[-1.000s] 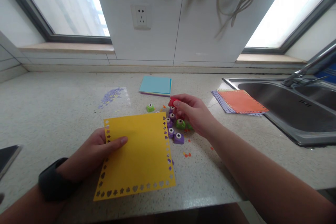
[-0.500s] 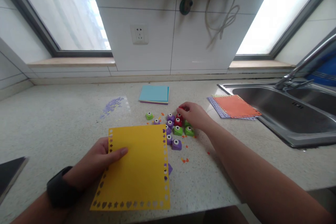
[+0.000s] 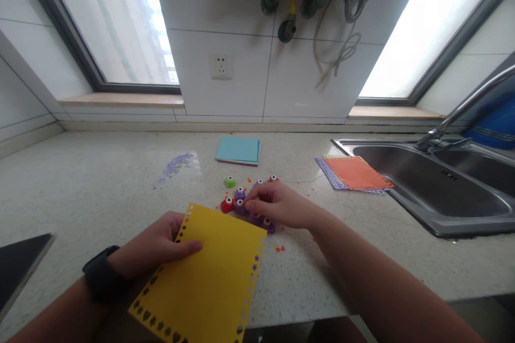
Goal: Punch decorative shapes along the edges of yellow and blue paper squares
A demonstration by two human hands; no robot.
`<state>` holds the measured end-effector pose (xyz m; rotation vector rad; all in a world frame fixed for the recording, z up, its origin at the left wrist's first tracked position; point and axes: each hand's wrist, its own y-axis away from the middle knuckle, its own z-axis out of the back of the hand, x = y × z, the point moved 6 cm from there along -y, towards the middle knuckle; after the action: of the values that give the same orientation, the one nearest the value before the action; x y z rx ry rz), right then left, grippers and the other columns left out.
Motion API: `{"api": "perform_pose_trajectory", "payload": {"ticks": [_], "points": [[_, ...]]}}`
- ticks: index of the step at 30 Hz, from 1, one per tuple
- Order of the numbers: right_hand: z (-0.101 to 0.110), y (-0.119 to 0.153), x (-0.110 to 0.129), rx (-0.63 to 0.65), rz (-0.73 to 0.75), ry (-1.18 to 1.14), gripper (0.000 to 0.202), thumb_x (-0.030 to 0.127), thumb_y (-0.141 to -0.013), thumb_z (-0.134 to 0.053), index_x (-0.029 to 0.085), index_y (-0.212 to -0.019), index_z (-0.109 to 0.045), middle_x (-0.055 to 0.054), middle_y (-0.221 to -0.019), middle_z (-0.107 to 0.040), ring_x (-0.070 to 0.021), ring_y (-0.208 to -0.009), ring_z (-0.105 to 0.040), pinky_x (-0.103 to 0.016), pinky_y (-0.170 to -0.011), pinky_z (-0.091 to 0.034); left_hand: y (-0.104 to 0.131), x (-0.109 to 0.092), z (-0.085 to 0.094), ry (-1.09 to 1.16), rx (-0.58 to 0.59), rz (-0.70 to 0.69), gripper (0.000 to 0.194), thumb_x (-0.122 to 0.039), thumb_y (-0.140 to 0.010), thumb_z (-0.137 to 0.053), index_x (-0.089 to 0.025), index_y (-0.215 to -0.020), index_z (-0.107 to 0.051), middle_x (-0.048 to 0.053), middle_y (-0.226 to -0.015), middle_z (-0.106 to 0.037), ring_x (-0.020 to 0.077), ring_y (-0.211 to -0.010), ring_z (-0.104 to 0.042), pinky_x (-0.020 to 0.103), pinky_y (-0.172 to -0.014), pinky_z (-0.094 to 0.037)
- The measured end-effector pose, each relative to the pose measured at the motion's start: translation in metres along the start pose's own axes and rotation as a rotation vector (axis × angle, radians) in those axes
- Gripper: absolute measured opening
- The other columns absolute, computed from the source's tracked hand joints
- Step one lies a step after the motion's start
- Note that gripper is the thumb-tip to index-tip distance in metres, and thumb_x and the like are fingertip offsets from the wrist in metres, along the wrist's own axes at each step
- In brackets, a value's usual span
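Yellow sheet (image 3: 209, 273) punched along three edges, top edge plain

The left hand (image 3: 171, 238) pinched the sheet by its left edge, thumb on top, tilted at the counter's (image 3: 100, 187) front. Cut-out shapes lined the left, right and visible bottom edges; between its corners, the top edge appeared undone. The right hand (image 3: 281, 203) covered part of the punch cluster, fingertips beside a purple punch (image 3: 240, 204); whether they gripped anything could not be told. Near the sink (image 3: 402, 187), an orange sheet (image 3: 356, 171) showed a finished-looking border, while the blue sheet (image 3: 239, 150) looked unpunched
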<state>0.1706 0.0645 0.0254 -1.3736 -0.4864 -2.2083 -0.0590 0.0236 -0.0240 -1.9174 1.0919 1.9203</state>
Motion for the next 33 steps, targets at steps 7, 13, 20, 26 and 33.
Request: {"api": "perform_pose_trajectory", "payload": {"ticks": [7,13,20,26,33], "points": [[-0.024,0.001,0.014,0.175,-0.019,0.024,0.027,0.041,-0.088,-0.069,0.016,-0.090,-0.077,0.000,-0.070,-0.063,-0.0093,-0.060,-0.050,-0.022,-0.054,-0.040,0.000,-0.004,-0.006,-0.074,0.057,0.001,0.033,-0.033,-0.084,-0.078,-0.022,-0.115,-0.078,0.011,-0.105,-0.082,0.0308,-0.094,-0.078,0.038,-0.080,-0.060],[-0.021,-0.001,0.005,0.119,-0.031,-0.108,0.019,0.035,-0.084,-0.071,0.016,-0.085,-0.073,0.000,-0.070,-0.062,-0.0084,-0.057,-0.050,-0.021,-0.051,-0.038,0.001,-0.001,0.010,0.192,-0.095,-0.080,0.031,-0.039,-0.089,-0.070,-0.015,-0.108,-0.079,0.011,-0.090,-0.082,0.0258,-0.075,-0.078,0.031,-0.068,-0.059],[0.004,-0.003,0.004,-0.203,0.027,-0.477,0.025,0.036,-0.076,-0.078,0.018,-0.079,-0.061,0.008,-0.052,-0.048,-0.0051,-0.043,-0.039,-0.020,-0.042,-0.027,-0.002,-0.008,0.028,0.646,-0.195,-0.378,0.079,-0.080,-0.085,-0.046,-0.013,-0.117,-0.075,0.017,-0.106,-0.080,0.0355,-0.100,-0.075,0.046,-0.091,-0.055],[0.010,-0.002,0.003,-0.378,0.126,-0.614,0.032,0.044,-0.076,-0.077,0.020,-0.080,-0.056,0.009,-0.053,-0.052,-0.0066,-0.041,-0.045,-0.020,-0.041,-0.030,0.002,-0.021,0.005,0.498,-0.217,-0.578,0.090,-0.089,-0.074,-0.048,-0.012,-0.112,-0.075,0.014,-0.092,-0.078,0.0213,-0.068,-0.069,0.028,-0.056,-0.050],[0.012,-0.002,0.003,-0.457,0.219,-0.624,0.035,0.047,-0.078,-0.077,0.021,-0.086,-0.055,0.006,-0.057,-0.059,-0.0098,-0.046,-0.053,-0.021,-0.044,-0.035,-0.015,-0.045,-0.034,0.193,-0.356,-0.591,0.045,-0.052,-0.092,-0.065,-0.014,-0.116,-0.068,0.016,-0.109,-0.073,0.0163,-0.069,-0.065,0.025,-0.051,-0.044]]}}
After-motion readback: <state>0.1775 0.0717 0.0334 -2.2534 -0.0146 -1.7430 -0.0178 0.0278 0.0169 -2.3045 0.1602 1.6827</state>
